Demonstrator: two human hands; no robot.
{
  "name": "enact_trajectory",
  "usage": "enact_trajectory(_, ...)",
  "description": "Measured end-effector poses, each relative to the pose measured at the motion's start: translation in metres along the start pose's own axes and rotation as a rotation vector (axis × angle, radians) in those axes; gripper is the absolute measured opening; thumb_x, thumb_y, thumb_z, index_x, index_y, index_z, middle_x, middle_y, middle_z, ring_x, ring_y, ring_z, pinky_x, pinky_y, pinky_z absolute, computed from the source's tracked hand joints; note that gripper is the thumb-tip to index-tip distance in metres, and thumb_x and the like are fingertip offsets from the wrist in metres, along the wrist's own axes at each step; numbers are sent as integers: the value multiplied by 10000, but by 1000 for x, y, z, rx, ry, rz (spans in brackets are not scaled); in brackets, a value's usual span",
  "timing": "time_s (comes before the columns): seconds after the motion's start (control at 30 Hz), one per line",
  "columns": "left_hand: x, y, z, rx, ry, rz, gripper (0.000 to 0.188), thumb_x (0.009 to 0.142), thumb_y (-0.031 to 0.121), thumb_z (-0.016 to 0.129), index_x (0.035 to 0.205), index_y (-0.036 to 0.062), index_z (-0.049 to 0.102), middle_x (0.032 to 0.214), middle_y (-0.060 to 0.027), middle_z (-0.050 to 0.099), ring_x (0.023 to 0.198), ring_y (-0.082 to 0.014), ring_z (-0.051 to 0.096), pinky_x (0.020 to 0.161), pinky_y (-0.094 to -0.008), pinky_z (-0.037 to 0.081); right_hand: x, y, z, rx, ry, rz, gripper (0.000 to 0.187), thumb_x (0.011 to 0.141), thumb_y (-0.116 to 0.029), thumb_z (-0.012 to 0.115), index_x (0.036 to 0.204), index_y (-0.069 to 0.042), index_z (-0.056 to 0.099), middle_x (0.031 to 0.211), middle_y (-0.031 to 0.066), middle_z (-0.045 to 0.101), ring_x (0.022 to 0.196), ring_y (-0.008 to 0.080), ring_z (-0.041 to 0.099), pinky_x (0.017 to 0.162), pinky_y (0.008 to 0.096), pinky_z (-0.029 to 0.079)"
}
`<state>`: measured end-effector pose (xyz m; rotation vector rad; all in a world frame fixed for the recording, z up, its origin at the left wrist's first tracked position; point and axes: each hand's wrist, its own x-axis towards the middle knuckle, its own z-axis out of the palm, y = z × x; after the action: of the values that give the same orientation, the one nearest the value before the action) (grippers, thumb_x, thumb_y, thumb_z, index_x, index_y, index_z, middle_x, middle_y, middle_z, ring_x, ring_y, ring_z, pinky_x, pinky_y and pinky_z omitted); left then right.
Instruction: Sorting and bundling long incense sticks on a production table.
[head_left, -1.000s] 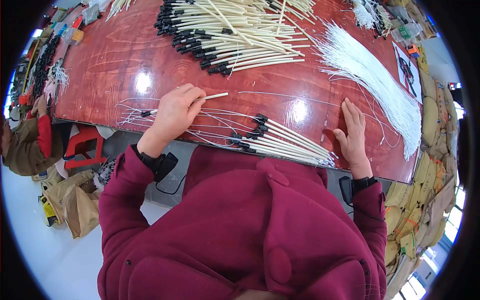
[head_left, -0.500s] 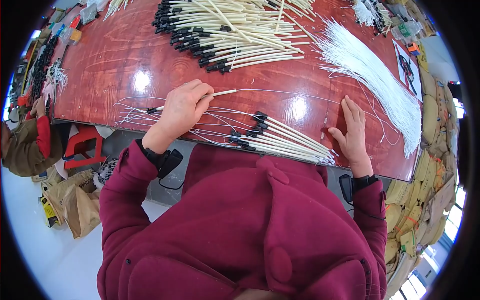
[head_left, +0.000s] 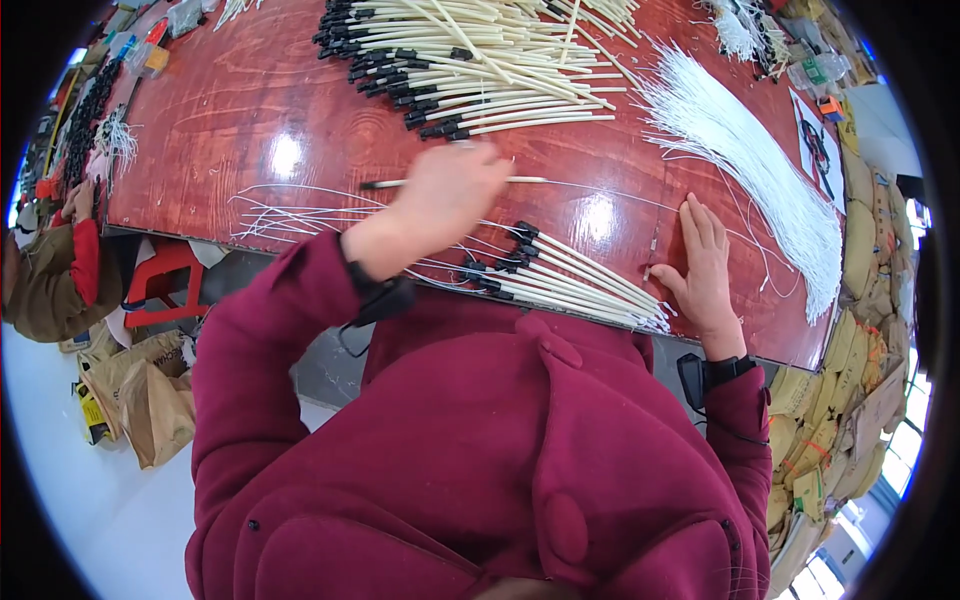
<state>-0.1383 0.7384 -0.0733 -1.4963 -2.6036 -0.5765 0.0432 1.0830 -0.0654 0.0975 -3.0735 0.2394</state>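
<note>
My left hand (head_left: 440, 200), somewhat blurred, is closed around a thin cream tube (head_left: 528, 180) with a black end piece that pokes out on the left. From the tube's right end a white cord (head_left: 620, 192) runs across to the fingertips of my right hand (head_left: 704, 262). That hand lies flat on the table, fingers stretched out, and appears to press on the cord. Between my hands, along the near edge, several cream tubes (head_left: 590, 277) with black ends lie side by side. White cords trail left from them, partly hidden under my left forearm.
A large pile of black-ended cream tubes (head_left: 480, 70) covers the far middle of the red table (head_left: 230, 140). A thick bundle of white cords (head_left: 760, 165) lies at the right. A plastic bottle (head_left: 818, 70) stands far right. Another person's arm (head_left: 84, 250) shows at the left.
My left hand has slid right along the cord with the cream tube, and its black end has come away from the loose cord ends. My right hand has stayed in place.
</note>
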Motion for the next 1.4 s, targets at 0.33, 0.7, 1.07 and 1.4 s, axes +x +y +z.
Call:
enact_trajectory(0.33, 57, 90, 18, 1, -79, 187, 142, 824, 165, 662, 917, 58, 666, 912, -90, 666, 860, -276, 682, 741, -411, 543, 20, -26, 5, 183, 105, -130, 772, 880, -397, 718, 1486, 7, 460, 1560, 177, 424, 1381, 388, 414, 1153, 486, 324)
enact_trajectory(0.7, -33, 6, -15, -80, -102, -403, 218, 883, 107, 666, 1052, 28, 553, 939, -202, 671, 882, -389, 668, 756, -490, 539, 64, -59, 24, 230, 237, -261, 256, 818, -101, 744, 1062, -69, 673, 1133, 81, 638, 1078, 300, 580, 945, 418, 435)
enact_trajectory(1.07, -145, -115, -104, 228, 160, -667, 103, 890, 73, 637, 931, 15, 712, 906, -178, 686, 866, -386, 663, 769, -444, 534, 20, -18, -9, 377, 59, -113, 161, 746, -34, 747, 822, -82, 614, 923, 48, 628, 918, 270, 590, 867, 369, 434)
enact_trajectory(1.4, -91, -39, -107, 204, 120, -448, 283, 834, 79, 746, 1099, 10, 673, 1186, -176, 638, 1109, -385, 608, 953, -433, 490, -6, -7, -39, 454, -59, -57, 299, 827, -185, 771, 1064, -34, 669, 1176, 131, 627, 1130, 311, 578, 1000, 406, 445)
